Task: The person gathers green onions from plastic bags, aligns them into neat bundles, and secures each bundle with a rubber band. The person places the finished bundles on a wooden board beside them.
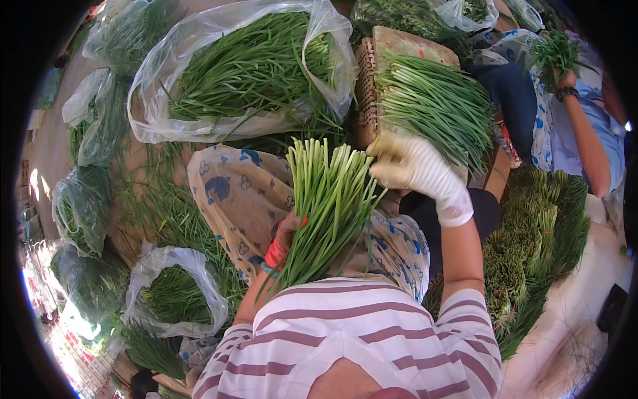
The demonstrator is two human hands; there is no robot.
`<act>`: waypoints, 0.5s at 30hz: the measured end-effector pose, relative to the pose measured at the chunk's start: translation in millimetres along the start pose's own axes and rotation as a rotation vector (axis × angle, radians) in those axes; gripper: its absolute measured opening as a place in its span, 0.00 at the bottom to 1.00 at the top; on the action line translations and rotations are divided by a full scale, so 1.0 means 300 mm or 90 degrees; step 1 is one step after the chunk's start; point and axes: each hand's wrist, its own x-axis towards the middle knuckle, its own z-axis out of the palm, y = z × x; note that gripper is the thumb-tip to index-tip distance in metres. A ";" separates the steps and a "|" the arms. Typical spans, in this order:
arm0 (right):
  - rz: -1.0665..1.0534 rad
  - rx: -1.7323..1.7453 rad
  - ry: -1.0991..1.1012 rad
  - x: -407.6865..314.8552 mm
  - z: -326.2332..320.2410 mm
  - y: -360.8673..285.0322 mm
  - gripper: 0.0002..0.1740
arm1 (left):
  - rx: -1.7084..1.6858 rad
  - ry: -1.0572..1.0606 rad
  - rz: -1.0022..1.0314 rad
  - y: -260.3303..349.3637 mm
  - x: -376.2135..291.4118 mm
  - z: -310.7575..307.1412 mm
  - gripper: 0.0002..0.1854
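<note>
My left hand (288, 230), with red material at the wrist, grips a thick bunch of garlic chives (329, 204) over my lap. The bunch tilts, its pale cut ends pointing away from me and its leaves trailing toward my striped shirt. My right hand (416, 162), in a whitish glove, is by the right side of those pale ends. Its fingers are bent and apart, with nothing visible between them. Just beyond it, a pile of loose chives (433, 107) lies on a worn board (411, 42) over a woven plastic crate (366, 85).
A large clear plastic bag (164, 124) full of chives lies ahead. Several filled bags (82, 209) line the left, with scattered leaves (164, 199) on the floor. Tied bunches (523, 249) are stacked at right. Another person's hand (565, 80) holds greens at upper right.
</note>
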 end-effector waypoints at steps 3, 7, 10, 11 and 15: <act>-0.003 -0.120 0.040 0.012 0.078 0.058 0.11 | 0.066 -0.007 -0.013 0.000 0.011 -0.005 0.40; -0.125 0.193 0.231 0.122 -0.033 0.054 0.19 | 0.068 -0.015 -0.017 0.005 0.008 -0.020 0.41; -0.182 -0.126 0.423 0.076 0.005 0.114 0.30 | 0.033 0.002 0.024 -0.002 -0.001 -0.043 0.41; -0.136 0.041 0.437 0.031 0.064 0.168 0.33 | 0.015 -0.010 0.016 0.000 0.008 -0.044 0.41; 0.165 0.682 0.302 -0.169 0.367 0.283 0.52 | 0.025 -0.040 0.011 0.010 0.011 -0.044 0.41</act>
